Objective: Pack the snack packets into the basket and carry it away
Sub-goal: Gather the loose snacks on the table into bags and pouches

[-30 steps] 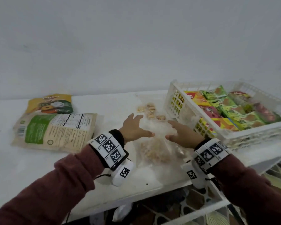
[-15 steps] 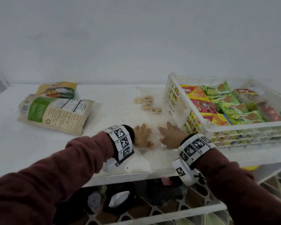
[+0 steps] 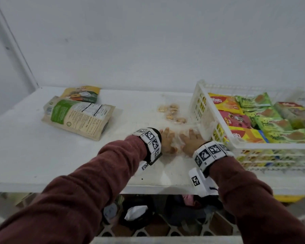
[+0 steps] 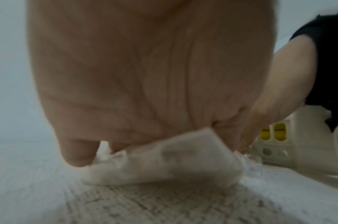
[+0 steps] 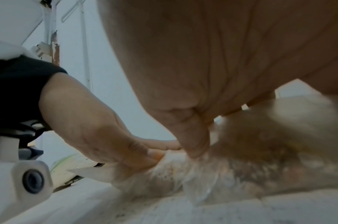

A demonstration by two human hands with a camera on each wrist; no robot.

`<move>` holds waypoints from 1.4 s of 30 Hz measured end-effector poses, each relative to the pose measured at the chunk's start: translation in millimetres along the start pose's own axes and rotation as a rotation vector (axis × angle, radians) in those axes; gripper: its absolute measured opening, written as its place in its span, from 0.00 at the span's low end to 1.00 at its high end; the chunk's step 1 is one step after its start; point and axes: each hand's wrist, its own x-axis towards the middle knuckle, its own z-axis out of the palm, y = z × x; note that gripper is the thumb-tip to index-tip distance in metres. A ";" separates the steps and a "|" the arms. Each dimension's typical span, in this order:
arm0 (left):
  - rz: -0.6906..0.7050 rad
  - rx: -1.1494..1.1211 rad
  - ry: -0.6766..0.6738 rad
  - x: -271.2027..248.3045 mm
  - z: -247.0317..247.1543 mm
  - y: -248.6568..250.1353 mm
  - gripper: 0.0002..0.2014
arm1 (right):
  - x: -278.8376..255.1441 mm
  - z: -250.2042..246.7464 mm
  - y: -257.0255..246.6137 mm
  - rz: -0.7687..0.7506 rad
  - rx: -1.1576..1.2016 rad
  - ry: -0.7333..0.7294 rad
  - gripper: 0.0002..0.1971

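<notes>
Pouches (image 3: 77,115) lie on the shelf (image 3: 25,155), left of the basket (image 3: 236,147).

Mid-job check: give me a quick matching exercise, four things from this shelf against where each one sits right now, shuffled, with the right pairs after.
Things:
1. clear snack bag
2. white basket
3. green-and-beige pouch
4. yellow-and-green pouch

Places:
A. far right of the shelf, holding packets
B. far left, against the wall
C. between both hands
D. left, nearer than the other pouch

Pairs: 1-C, 2-A, 3-D, 4-B

An orange packet (image 3: 224,103) in the basket (image 3: 271,147) reads "dabati", mirrored; the other labels blur.
</notes>
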 end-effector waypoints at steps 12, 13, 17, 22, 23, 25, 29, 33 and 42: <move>-0.035 -0.446 0.186 -40.5 -51.4 -91.0 0.31 | -17.1 -64.7 -51.4 -0.234 0.034 0.252 0.32; -0.089 -0.443 0.233 -43.3 -50.8 -111.2 0.30 | -16.0 -70.6 -67.6 -0.319 0.029 0.262 0.31; -0.287 -0.253 0.295 -48.8 -37.0 -184.4 0.32 | -3.2 -77.0 -142.7 -0.576 0.050 0.075 0.27; -0.368 -0.117 0.129 -64.4 -13.8 -233.1 0.38 | 38.0 -62.9 -202.8 -0.592 -0.128 0.034 0.28; -0.364 -0.120 0.122 -65.5 -9.3 -240.1 0.39 | 45.6 -58.8 -209.3 -0.586 -0.150 0.044 0.28; -0.345 -0.109 0.123 -65.1 -2.1 -249.7 0.40 | 55.2 -55.4 -219.3 -0.570 -0.153 0.038 0.23; -0.307 -0.060 0.143 -62.8 3.3 -256.2 0.39 | 64.5 -56.8 -229.4 -0.576 -0.163 0.019 0.14; -0.273 -0.063 0.167 -55.3 7.3 -260.8 0.38 | 67.6 -55.1 -227.7 -0.617 -0.267 0.083 0.09; -0.179 0.020 0.099 -52.6 -1.4 -268.9 0.34 | 23.6 -128.8 -190.6 -0.566 -0.041 0.217 0.08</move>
